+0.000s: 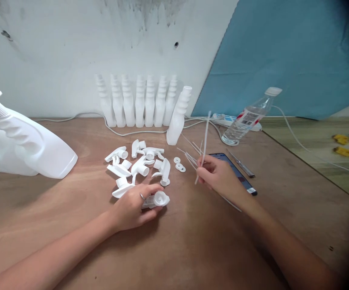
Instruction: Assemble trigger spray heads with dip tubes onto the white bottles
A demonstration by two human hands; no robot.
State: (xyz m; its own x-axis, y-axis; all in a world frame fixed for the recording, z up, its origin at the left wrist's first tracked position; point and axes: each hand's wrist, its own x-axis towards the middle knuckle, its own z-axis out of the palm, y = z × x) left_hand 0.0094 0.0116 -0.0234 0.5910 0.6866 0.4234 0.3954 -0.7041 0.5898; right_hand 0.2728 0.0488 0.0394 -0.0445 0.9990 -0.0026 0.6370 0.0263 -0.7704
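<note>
My left hand (136,205) is closed around a white trigger spray head (160,199), its round collar opening turned up toward me. Between the fingertips of my right hand (215,173) a thin translucent dip tube (206,133) is pinched, standing nearly upright. More loose dip tubes (189,156) lie on the table behind and under that hand. Several white spray heads (140,166) are heaped just beyond my left hand. Small white ring washers (179,165) lie between the heap and the tubes.
Several white bottles (140,100) stand along the wall, one nearer bottle (177,117) apart. Large white bottles (38,141) are at the left. On the right are a phone (236,171), a screwdriver-like tool (242,164), a water bottle (247,117), a power strip (223,119) and a cable (135,132).
</note>
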